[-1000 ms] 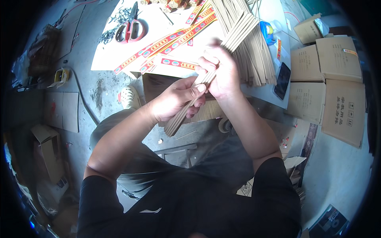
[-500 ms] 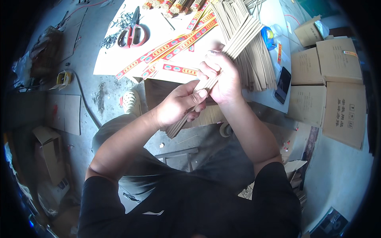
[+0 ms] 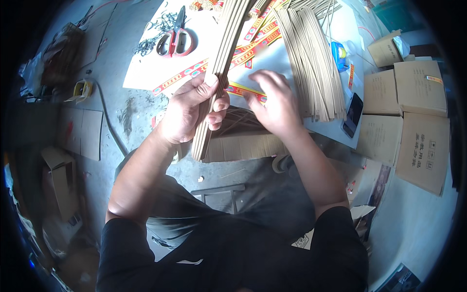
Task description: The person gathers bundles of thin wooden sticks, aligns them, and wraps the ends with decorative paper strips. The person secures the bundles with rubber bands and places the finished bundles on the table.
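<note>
My left hand [image 3: 185, 112] is closed around a bundle of thin brown incense sticks [image 3: 227, 41], which leans steeply up and slightly to the right over the table. Its lower ends stick out below my fist. My right hand [image 3: 278, 107] is off the bundle, holding nothing, with fingers apart and a little blurred. Beneath its fingertips lies a short red and yellow paper strip [image 3: 238, 89]. Longer printed strips [image 3: 177, 78] run behind the held sticks. To the right spreads a pile of loose incense sticks [image 3: 311, 63].
Red-handled scissors [image 3: 175, 44] lie at the table's left beside dark string scraps [image 3: 145, 47]. Banded bundles [image 3: 208, 5] sit at the far edge. A phone [image 3: 352, 114] and blue tape dispenser [image 3: 339, 55] are at right. An open cardboard box [image 3: 243, 147] stands below the table edge; cartons [image 3: 421, 151] are stacked farther right.
My right hand has let go of the incense sticks and opened beside them. My left hand has moved left, tilting the bundle more upright. The whole view has shifted slightly.
</note>
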A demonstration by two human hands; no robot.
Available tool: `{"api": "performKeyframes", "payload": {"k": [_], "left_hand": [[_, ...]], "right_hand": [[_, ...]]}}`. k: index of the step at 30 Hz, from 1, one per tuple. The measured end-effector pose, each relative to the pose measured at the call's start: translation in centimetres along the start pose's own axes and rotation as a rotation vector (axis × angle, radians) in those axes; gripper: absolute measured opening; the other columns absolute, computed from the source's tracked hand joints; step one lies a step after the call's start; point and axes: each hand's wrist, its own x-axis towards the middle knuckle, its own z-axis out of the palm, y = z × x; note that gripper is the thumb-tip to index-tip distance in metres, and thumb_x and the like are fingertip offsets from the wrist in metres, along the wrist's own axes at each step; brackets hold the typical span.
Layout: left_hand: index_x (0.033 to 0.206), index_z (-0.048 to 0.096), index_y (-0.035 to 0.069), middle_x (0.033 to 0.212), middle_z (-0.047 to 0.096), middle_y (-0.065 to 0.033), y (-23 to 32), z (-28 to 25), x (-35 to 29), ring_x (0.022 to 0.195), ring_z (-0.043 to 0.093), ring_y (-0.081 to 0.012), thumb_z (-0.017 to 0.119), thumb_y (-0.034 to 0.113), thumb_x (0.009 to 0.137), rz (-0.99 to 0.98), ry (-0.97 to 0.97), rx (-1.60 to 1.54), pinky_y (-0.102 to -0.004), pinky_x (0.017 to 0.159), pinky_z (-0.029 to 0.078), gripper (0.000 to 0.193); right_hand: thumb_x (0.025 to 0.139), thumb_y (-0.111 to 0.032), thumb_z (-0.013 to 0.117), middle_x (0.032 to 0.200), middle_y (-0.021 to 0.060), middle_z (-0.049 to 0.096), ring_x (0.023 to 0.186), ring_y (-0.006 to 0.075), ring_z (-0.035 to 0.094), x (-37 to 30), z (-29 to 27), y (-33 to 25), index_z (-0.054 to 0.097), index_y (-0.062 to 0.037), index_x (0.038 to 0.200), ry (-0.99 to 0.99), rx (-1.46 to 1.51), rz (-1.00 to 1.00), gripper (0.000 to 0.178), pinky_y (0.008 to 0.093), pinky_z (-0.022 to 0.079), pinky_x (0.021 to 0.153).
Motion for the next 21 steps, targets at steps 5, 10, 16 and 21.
{"api": "performKeyframes", "payload": {"k": [5,10,16,21], "left_hand": [[0.109,0.054,0.008,0.081,0.059,-0.0049,0.7,0.6,-0.1,0.059,0.053,-0.0133,0.056,0.032,0.108,-0.009,-0.041,-0.02,-0.0251,0.054,0.047,0.024],[0.109,0.053,0.009,0.081,0.056,-0.0028,0.4,0.8,0.0,0.061,0.053,-0.0113,0.057,0.036,0.107,0.0,-0.026,0.06,-0.0239,0.055,0.045,0.028],[0.115,0.052,0.006,0.082,0.053,-0.0044,-0.2,1.1,0.5,0.06,0.049,-0.0107,0.053,0.034,0.109,0.002,-0.022,0.153,-0.0226,0.052,0.043,0.029],[0.119,0.053,0.004,0.082,0.051,-0.0055,-0.6,1.2,1.0,0.059,0.047,-0.0109,0.052,0.036,0.109,-0.015,0.005,0.193,-0.0223,0.05,0.041,0.034]], "right_hand": [[0.081,-0.011,0.076,0.113,0.0073,0.067,0.102,0.0282,0.064,-3.5,2.4,-0.1,0.07,-0.0046,0.103,-0.101,-0.13,-0.065,0.023,0.0427,0.053,0.089],[0.083,-0.006,0.068,0.095,0.0048,0.071,0.087,0.026,0.067,-4.3,2.1,0.6,0.071,-0.0064,0.092,0.01,-0.133,-0.168,0.009,0.0405,0.053,0.08],[0.082,-0.003,0.065,0.086,0.0086,0.072,0.08,0.0272,0.069,-3.3,0.8,2.0,0.069,-0.006,0.088,0.068,-0.273,-0.171,0.007,0.0409,0.053,0.076],[0.08,-0.002,0.069,0.084,0.009,0.071,0.08,0.0298,0.068,-3.0,0.4,2.6,0.069,-0.0059,0.085,0.003,-0.187,-0.118,0.006,0.0427,0.054,0.075]]}}
